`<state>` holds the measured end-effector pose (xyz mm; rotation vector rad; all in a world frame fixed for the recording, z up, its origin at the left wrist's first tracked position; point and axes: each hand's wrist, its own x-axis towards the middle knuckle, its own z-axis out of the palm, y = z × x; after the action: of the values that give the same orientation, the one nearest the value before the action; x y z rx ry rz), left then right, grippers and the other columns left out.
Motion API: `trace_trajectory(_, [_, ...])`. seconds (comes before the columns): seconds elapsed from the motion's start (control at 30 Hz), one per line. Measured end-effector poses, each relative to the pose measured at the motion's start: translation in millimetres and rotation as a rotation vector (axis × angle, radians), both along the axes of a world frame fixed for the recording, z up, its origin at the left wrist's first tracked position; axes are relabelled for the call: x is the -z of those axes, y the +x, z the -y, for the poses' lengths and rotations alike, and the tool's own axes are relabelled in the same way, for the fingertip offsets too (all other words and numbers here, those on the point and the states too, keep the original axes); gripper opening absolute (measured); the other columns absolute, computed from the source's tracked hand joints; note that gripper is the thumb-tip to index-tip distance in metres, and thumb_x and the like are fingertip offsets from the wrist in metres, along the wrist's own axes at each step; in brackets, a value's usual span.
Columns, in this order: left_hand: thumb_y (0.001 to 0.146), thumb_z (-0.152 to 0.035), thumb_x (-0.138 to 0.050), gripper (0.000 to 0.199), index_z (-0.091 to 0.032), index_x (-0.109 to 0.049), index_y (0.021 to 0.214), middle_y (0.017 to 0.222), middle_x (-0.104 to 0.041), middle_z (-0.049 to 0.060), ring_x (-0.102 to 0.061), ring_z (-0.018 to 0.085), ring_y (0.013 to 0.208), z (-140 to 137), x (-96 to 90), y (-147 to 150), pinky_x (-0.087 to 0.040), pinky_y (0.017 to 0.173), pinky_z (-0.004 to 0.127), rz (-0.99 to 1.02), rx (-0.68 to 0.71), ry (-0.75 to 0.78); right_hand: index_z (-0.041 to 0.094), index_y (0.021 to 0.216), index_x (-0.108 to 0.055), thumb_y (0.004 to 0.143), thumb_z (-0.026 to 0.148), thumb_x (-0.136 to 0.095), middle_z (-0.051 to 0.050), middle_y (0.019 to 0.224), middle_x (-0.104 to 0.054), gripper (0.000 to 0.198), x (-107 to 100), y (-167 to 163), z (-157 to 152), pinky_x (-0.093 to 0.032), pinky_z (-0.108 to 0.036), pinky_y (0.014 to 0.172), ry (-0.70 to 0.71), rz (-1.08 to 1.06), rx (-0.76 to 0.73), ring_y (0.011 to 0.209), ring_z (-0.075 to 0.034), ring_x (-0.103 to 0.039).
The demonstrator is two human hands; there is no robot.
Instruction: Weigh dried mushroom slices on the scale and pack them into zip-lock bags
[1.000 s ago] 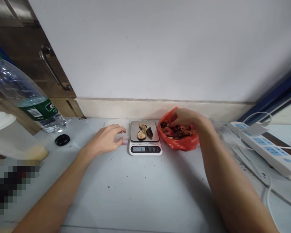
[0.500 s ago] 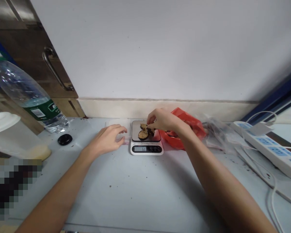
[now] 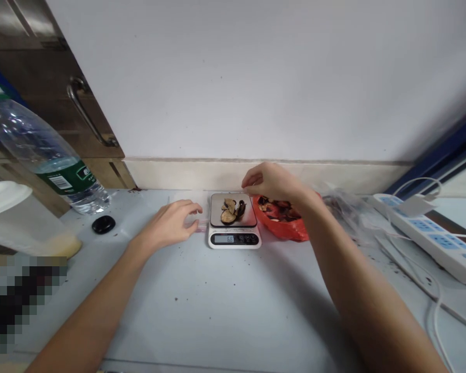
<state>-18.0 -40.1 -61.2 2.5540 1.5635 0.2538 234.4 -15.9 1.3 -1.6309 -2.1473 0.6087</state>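
A white digital kitchen scale (image 3: 235, 238) stands on the table, its display lit and seeming to read 6.8. On its square metal plate lie several dried slices (image 3: 229, 215), tan with dark rims, some curled. My right hand (image 3: 272, 181) hovers just past the plate's back right corner, fingers loosely bent and apart, with nothing visible in them. Under its wrist sits a red plastic bag (image 3: 291, 229) holding many dark dried pieces, partly hidden by the forearm. To the left of the scale, my left hand (image 3: 174, 221) rests with thumb and fingers apart, near a thin clear plastic bag (image 3: 201, 226).
A large water bottle (image 3: 68, 173) and a whitish lidded container (image 3: 19, 223) stand at left, by a round black lid (image 3: 103, 224). Clear plastic bags (image 3: 345, 212) lie right of the red bag. A white power strip (image 3: 431, 235) with cables runs along the right. A wall rises behind.
My right hand has lifted off the slices and moved back and right, away from the plate. The slices stay on the scale in fuller view. My left hand has barely moved.
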Motion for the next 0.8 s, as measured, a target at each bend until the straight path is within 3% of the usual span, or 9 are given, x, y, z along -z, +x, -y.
trace_trajectory(0.1, [0.084,-0.041,-0.047,0.039,-0.020,-0.069,0.108,0.111,-0.073,0.011,-0.068,0.031,0.105,0,0.9,-2,-0.053,0.087,0.042,0.013,0.018,-0.001,0.018,0.089,-0.074,0.075,0.005,-0.064,-0.004,0.092,-0.078,0.022,-14,14,8,-0.050,-0.021,0.066,-0.014,0.089,0.009,0.081,-0.017,-0.071])
trace_trajectory(0.2, [0.083,-0.033,-0.048,0.034,-0.022,-0.069,0.107,0.110,-0.074,0.009,-0.069,0.029,0.104,-3,2.9,-5,-0.053,0.086,0.039,0.003,0.029,0.012,0.022,0.098,-0.075,0.071,0.007,-0.066,-0.001,0.088,-0.077,0.032,-21,32,12,-0.047,-0.022,0.057,-0.090,0.266,0.033,0.072,-0.017,-0.068])
trace_trajectory(0.37, [0.083,-0.020,-0.043,0.033,-0.024,-0.071,0.101,0.094,-0.077,0.005,-0.072,0.025,0.089,-8,3.7,-9,-0.054,0.077,0.034,-0.019,0.033,0.042,0.024,0.087,-0.078,0.068,0.012,-0.066,-0.002,0.077,-0.074,0.026,-13,50,6,-0.043,-0.027,0.055,-0.111,0.501,0.125,0.067,-0.019,-0.064])
trace_trajectory(0.57, [0.087,-0.030,-0.045,0.031,-0.023,-0.070,0.103,0.095,-0.079,0.005,-0.073,0.023,0.082,-12,-0.3,-14,-0.056,0.077,0.033,0.182,-0.040,0.117,0.021,0.094,-0.078,0.077,0.015,-0.066,-0.005,0.091,-0.076,0.021,-15,26,8,-0.046,-0.024,0.061,0.074,0.311,0.088,0.074,-0.017,-0.066])
trace_trajectory(0.7, [0.084,-0.032,-0.051,0.028,-0.024,-0.068,0.104,0.088,-0.078,0.002,-0.074,0.021,0.077,-8,-3.8,-10,-0.058,0.077,0.032,0.358,-0.132,0.199,0.018,0.100,-0.075,0.088,0.015,-0.060,-0.004,0.085,-0.076,0.020,-14,-4,14,-0.046,-0.023,0.066,0.152,0.112,-0.128,0.075,-0.015,-0.067])
trace_trajectory(0.8, [0.083,-0.032,-0.056,0.028,-0.023,-0.066,0.108,0.085,-0.077,0.001,-0.073,0.019,0.072,-2,-5.7,-2,-0.061,0.075,0.031,0.496,-0.180,0.291,0.020,0.114,-0.071,0.095,0.021,-0.054,-0.005,0.087,-0.076,0.026,-1,-24,15,-0.046,-0.024,0.068,0.116,0.016,-0.317,0.075,-0.015,-0.067])
